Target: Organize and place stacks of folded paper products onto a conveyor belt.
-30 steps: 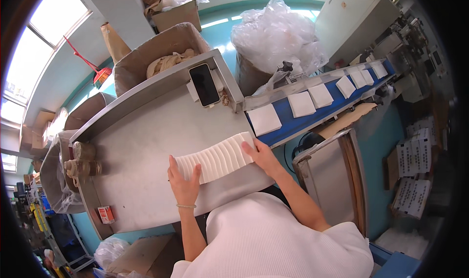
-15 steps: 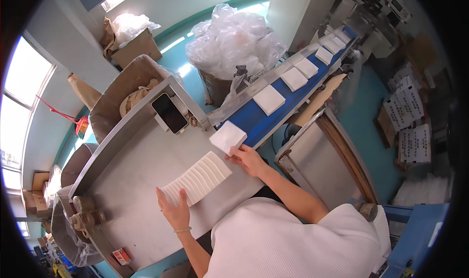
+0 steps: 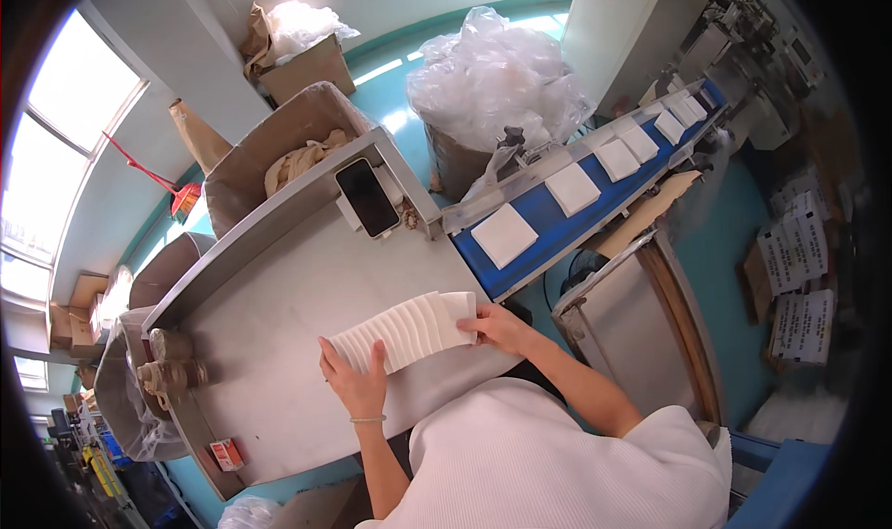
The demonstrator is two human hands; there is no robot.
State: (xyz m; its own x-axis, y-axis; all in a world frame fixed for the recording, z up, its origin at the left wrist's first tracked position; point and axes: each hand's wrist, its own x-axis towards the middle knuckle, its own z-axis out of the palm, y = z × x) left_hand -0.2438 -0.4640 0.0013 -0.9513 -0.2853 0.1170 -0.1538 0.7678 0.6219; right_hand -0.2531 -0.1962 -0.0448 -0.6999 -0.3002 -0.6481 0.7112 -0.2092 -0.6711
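A row of square white packs (image 3: pixel 400 332), which look like stacks of folded napkins, stands on edge on the metal table (image 3: pixel 269 325). My left hand (image 3: pixel 358 382) rests against the row's left end, thumb and fingers spread apart. At the right end, my right hand (image 3: pixel 502 328) pinches a white napkin pack (image 3: pixel 458 306) by its near right edge, up against the row. Beyond it, a blue conveyor belt (image 3: pixel 541 224) carries several more packs lying flat; the nearest belt pack (image 3: pixel 505 235) is close to the belt's near end.
A raised metal rim (image 3: pixel 279 208) borders the table, with a phone (image 3: pixel 367 197) at its far corner. A small red-and-white box (image 3: pixel 226 455) lies near the left edge. Behind stand a carton (image 3: pixel 243 171) and bagged plastic (image 3: pixel 497 78). A metal-topped stand (image 3: pixel 641 329) is at right.
My right hand has brought a pack from the belt's end down against the row's right end, tilting it upright. The belt's packs have moved nearer. The view has shifted.
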